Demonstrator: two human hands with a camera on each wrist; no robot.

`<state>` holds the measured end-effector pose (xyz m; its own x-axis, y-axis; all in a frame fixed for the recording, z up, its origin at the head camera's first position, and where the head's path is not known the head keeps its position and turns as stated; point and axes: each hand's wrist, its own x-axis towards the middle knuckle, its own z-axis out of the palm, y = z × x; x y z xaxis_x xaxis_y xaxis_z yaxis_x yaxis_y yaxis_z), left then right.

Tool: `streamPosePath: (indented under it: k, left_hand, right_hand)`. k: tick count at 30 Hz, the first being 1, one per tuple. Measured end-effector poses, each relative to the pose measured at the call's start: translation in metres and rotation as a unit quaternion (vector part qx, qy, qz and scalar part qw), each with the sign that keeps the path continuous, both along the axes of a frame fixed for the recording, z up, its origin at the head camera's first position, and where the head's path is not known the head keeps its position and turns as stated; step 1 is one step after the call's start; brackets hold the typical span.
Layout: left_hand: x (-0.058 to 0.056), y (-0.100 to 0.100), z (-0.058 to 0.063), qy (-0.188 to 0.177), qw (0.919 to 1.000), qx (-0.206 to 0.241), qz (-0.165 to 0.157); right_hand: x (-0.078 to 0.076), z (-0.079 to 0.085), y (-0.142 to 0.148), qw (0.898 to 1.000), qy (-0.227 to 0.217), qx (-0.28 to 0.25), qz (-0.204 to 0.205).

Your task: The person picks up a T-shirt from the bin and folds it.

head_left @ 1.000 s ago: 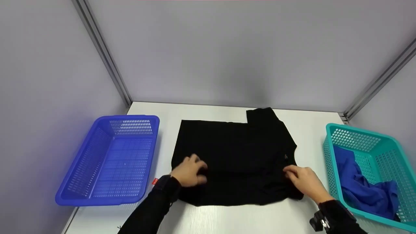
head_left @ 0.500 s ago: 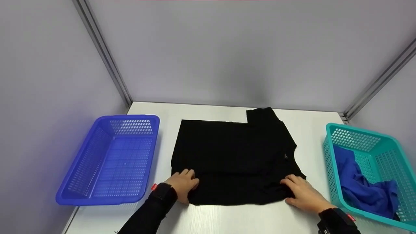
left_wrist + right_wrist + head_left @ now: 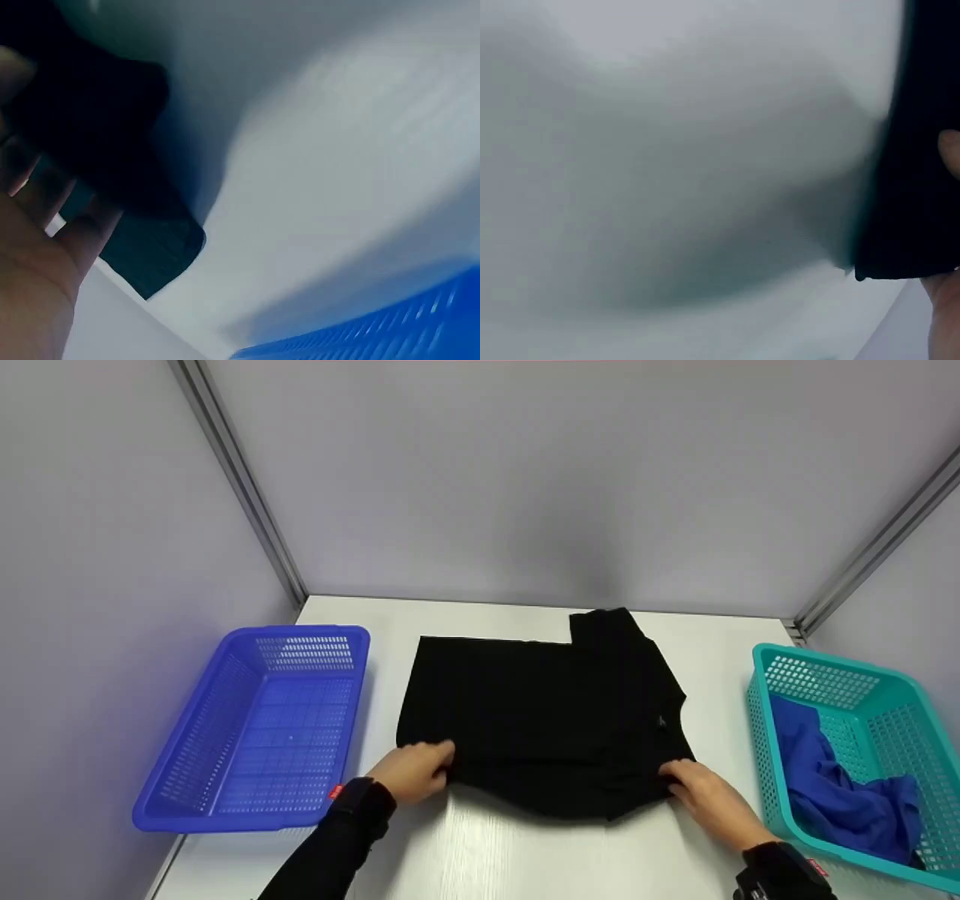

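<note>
Left grip and right grip pinch the near edge of a black shirt, which lies on the white desk with this edge lifted. Left of the shirt stands a blue basket; on its right, a teal basket contains blue cloth.

We note a black garment mostly flat on the white table, sleeve jutting away, near edge raised.
</note>
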<state>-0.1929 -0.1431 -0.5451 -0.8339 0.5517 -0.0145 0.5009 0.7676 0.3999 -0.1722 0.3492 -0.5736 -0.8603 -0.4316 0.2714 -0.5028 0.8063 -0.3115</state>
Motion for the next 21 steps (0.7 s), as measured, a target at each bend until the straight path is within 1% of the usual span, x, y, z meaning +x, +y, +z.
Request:
streamPosePath:
  k: [2, 3, 4, 6, 8, 9, 10, 11, 13, 14, 16, 17, 18, 19, 20, 21]
  left_hand:
    - [-0.004, -0.002, 0.004, -0.011, 0.9974, 0.049, 0.052]
    - [-0.005, -0.002, 0.006, -0.010, 0.9940, 0.073, 0.081]
    - [-0.007, -0.002, 0.008, -0.004, 0.9894, 0.093, 0.111]
    - [-0.010, 0.000, 0.009, 0.011, 0.9778, 0.125, 0.167]
    - [-0.013, 0.003, 0.010, 0.033, 0.9663, 0.141, 0.212]
    - [-0.014, 0.004, 0.009, 0.041, 0.9614, 0.143, 0.232]
    - [-0.015, 0.006, 0.008, 0.048, 0.9570, 0.142, 0.248]
    - [-0.017, 0.008, 0.007, 0.053, 0.9527, 0.142, 0.264]
    - [-0.020, 0.011, 0.003, 0.066, 0.9438, 0.141, 0.292]
    - [-0.022, 0.012, 0.001, 0.072, 0.9399, 0.138, 0.304]
    - [-0.026, 0.015, -0.004, 0.098, 0.9347, 0.121, 0.319]
    - [-0.028, 0.016, -0.006, 0.115, 0.9318, 0.111, 0.326]
    - [-0.029, 0.017, -0.008, 0.133, 0.9294, 0.097, 0.331]
    - [-0.031, 0.019, -0.010, 0.149, 0.9271, 0.083, 0.334]
    - [-0.031, 0.020, -0.011, 0.157, 0.9250, 0.073, 0.338]
    - [-0.032, 0.022, -0.012, 0.160, 0.9240, 0.067, 0.341]
  right_hand:
    - [-0.003, 0.006, 0.001, 0.999, -0.014, -0.036, -0.024]
    - [-0.005, 0.009, 0.002, 0.998, -0.024, -0.053, -0.039]
    - [-0.007, 0.012, 0.003, 0.995, -0.038, -0.069, -0.055]
    - [-0.010, 0.019, 0.005, 0.989, -0.069, -0.097, -0.087]
    - [-0.015, 0.026, 0.005, 0.984, -0.090, -0.110, -0.110]
    - [-0.017, 0.028, 0.005, 0.983, -0.090, -0.114, -0.116]
    - [-0.019, 0.030, 0.003, 0.983, -0.079, -0.113, -0.118]
    - [-0.022, 0.029, 0.001, 0.986, -0.056, -0.111, -0.115]
    - [-0.027, 0.027, -0.005, 0.989, 0.016, -0.106, -0.107]
    - [-0.029, 0.025, -0.009, 0.987, 0.060, -0.100, -0.108]
    - [-0.034, 0.020, -0.015, 0.979, 0.145, -0.081, -0.117]
    - [-0.036, 0.018, -0.018, 0.975, 0.172, -0.074, -0.122]
    - [-0.036, 0.017, -0.021, 0.972, 0.184, -0.072, -0.130]
    - [-0.036, 0.016, -0.024, 0.970, 0.185, -0.069, -0.139]
    - [-0.036, 0.015, -0.026, 0.971, 0.175, -0.068, -0.148]
    - [-0.035, 0.015, -0.028, 0.973, 0.156, -0.070, -0.152]
